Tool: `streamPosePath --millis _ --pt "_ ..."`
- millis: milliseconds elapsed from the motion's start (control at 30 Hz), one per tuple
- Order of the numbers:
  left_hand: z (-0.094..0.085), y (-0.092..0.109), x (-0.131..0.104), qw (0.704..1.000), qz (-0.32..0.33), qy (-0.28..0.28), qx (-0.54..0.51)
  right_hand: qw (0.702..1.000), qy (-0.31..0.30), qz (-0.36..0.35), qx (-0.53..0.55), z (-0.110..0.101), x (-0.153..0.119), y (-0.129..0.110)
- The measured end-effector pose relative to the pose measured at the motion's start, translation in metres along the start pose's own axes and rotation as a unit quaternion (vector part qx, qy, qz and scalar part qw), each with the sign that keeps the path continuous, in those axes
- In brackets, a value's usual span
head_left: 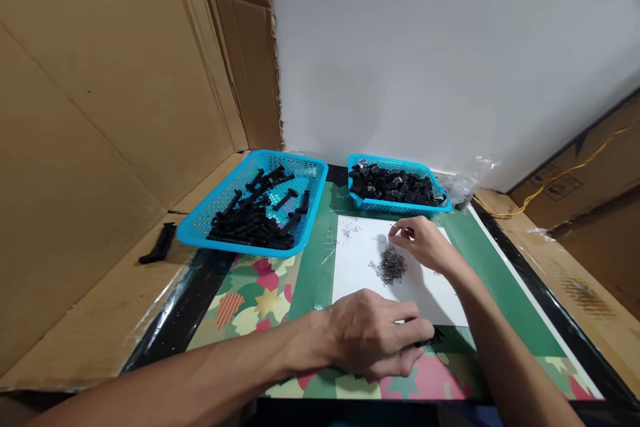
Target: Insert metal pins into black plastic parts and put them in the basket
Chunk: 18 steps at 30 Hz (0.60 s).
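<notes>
My left hand (377,335) is closed around a black part (436,337), whose end sticks out past the fingertips near the table's front edge. Farther forward, my right hand (417,239) pinches at the upper part of a white sheet (425,293); a thin piece of wire seems to show at its fingertips, too small to make out well. Just below those fingers lies a pile of small metal springs or clips (391,265). A looser scatter of the same metal pieces (349,230) rests at the sheet's upper left.
A blue basket (186,232) of long black parts stands at the left, and another blue basket (357,201) of short black parts at the back. One black part (159,243) lies far left. Clear plastic bags (463,187) sit right of the back basket. Cardboard walls flank the table.
</notes>
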<state>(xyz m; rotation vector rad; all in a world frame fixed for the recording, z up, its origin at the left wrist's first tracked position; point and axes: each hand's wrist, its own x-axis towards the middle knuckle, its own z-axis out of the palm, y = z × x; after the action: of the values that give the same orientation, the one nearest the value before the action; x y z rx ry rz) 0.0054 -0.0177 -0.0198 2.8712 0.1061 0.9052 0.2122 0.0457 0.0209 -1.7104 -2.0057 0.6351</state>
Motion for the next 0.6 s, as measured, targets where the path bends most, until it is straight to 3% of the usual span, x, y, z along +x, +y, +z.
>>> streamPosePath --millis 200,433,600 --pt "0.001 -0.001 -0.001 1.000 -0.016 -0.017 -0.004 1.000 0.001 -0.013 -0.004 0.007 0.011 0.004" --pt "0.002 -0.003 -0.002 0.994 -0.103 -0.041 -0.003 0.998 0.062 0.003 -0.017 -0.025 -0.001 0.030" --pt "0.000 -0.003 0.001 0.990 -0.131 -0.048 -0.025 0.998 0.049 0.023 -0.044 -0.043 -0.007 0.055"
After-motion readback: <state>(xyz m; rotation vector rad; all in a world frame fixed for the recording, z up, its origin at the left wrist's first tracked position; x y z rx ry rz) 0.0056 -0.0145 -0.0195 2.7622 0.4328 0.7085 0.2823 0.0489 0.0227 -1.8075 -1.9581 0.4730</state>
